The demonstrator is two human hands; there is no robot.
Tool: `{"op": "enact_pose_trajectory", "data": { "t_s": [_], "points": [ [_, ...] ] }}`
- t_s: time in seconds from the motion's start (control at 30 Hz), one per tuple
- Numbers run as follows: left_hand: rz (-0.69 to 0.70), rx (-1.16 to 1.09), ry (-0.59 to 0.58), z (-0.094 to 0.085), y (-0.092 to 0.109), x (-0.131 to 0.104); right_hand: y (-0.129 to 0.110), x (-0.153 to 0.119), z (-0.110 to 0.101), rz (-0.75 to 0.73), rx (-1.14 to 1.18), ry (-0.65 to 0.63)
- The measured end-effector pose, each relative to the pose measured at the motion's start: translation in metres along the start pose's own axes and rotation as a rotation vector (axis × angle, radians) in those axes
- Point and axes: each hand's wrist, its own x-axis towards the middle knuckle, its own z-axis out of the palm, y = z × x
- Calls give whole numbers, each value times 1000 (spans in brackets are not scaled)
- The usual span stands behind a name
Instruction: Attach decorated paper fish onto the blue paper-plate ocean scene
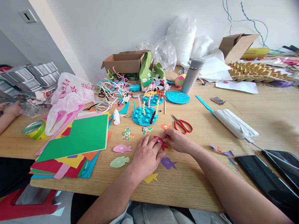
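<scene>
Right grip (176, 140) at red fish (163, 146)

I can make out only red characters (72, 85) on the white plastic bag (57, 115) toward the surface's (195, 184) left edge, too creased to read.

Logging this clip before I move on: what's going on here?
A person's left hand and right hand both have fingers at a red fish cut-out on the table. A pink fish, pale green fish, purple fish, yellow fish and orange fish lie nearby, with scissors beyond the right hand. At far left, another person's hand is by clear plastic.
</scene>
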Motion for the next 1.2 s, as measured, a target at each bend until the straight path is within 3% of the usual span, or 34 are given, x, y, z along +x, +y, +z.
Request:
{"op": "enact_pose_trajectory", "data": {
  "t_s": [1.2],
  "points": [
    [6,6,8,0,2,0,0,1,3,-4,-76,32]
  ]
}}
